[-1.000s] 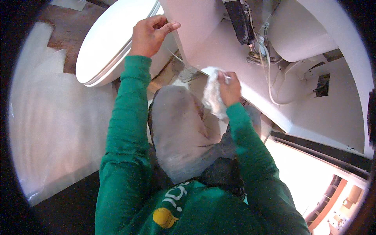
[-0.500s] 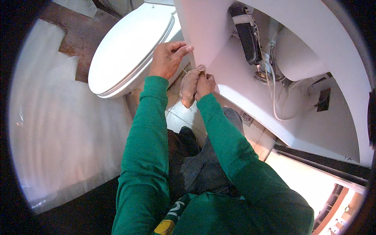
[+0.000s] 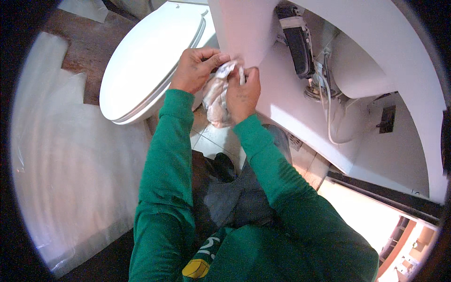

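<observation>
While the white panel (image 3: pixel 245 28) stands beside the toilet (image 3: pixel 148 61), the crumpled pale cloth (image 3: pixel 217 96) hangs between both hands. Handling it well calls for a firm pinch, with loose folds gathered clear of the panel's edge. The right hand (image 3: pixel 243 94) clamps the cloth, knuckles up; the left hand (image 3: pixel 193 70), angled toward it, pinches thumb to finger, whether on cloth I cannot tell.

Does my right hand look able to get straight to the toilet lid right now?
Probably not straight: the right hand holds the cloth, and in this view the left hand sits between it and the toilet lid.
</observation>
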`<state>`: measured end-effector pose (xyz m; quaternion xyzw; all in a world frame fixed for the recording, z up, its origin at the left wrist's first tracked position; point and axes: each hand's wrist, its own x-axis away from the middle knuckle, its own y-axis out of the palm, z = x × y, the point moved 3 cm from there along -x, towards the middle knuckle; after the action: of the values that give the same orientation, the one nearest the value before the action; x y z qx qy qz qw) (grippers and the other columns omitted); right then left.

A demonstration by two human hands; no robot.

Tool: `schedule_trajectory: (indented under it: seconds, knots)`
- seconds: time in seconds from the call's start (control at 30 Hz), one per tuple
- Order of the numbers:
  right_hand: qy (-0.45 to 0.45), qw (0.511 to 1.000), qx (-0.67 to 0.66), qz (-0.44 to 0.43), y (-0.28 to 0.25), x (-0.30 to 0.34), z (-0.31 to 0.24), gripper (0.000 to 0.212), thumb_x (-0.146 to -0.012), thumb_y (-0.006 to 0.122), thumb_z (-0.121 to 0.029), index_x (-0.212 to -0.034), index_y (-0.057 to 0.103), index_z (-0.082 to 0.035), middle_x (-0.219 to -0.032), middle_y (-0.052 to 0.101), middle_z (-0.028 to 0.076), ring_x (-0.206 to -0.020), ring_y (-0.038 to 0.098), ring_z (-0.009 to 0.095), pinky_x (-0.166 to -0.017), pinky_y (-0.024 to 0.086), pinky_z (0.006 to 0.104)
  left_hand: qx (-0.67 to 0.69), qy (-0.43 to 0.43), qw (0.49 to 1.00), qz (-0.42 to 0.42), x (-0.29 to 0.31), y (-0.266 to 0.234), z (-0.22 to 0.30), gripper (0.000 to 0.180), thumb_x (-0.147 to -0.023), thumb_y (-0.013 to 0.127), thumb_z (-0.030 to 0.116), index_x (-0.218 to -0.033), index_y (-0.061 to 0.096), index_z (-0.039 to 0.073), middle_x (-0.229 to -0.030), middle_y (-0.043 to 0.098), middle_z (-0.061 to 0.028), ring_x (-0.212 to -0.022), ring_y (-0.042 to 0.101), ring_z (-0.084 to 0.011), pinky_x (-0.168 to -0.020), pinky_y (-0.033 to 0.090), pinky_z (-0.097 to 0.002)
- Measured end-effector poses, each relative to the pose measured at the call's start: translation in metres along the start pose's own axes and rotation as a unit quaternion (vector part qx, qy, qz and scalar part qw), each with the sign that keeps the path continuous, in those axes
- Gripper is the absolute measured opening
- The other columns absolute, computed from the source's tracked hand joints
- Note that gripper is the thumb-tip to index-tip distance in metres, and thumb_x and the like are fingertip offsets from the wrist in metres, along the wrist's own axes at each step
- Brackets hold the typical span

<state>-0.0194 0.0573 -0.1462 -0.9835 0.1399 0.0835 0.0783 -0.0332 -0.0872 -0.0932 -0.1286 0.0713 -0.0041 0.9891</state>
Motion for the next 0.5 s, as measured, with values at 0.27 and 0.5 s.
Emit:
schedule_trajectory:
  seconds: [0.27, 0.5]
  knots:
    - [0.114, 0.965, 0.18, -0.155, 0.006, 0.035, 0.153, 0.036, -0.088, 0.075, -0.03, -0.108, 0.063, -0.001, -0.104, 0.07, 0.025, -0.098, 0.067, 0.044, -0.085, 0.051, 0.049, 0.016, 0.014, 1.0, 0.011, -0.003, 0.006, 0.001, 0.026, -0.092, 0.077, 0.023, -0.104, 0.078, 0.0, -0.087, 0.074, -0.0046, -0.08, 0.066, -0.0124, -0.075, 0.056, -0.0289]
    - [0.265, 0.946, -0.165, -0.084, 0.007, 0.021, 0.168, 0.036, -0.095, 0.072, -0.03, -0.113, 0.064, 0.001, -0.102, 0.07, 0.014, -0.093, 0.065, 0.025, -0.085, 0.053, 0.0379, -0.053, 0.004, 0.998, 0.02, 0.002, 0.005, 0.014, 0.03, -0.094, 0.075, 0.028, -0.101, 0.077, -0.001, -0.089, 0.073, -0.0057, -0.082, 0.067, -0.0123, -0.079, 0.057, -0.0279]
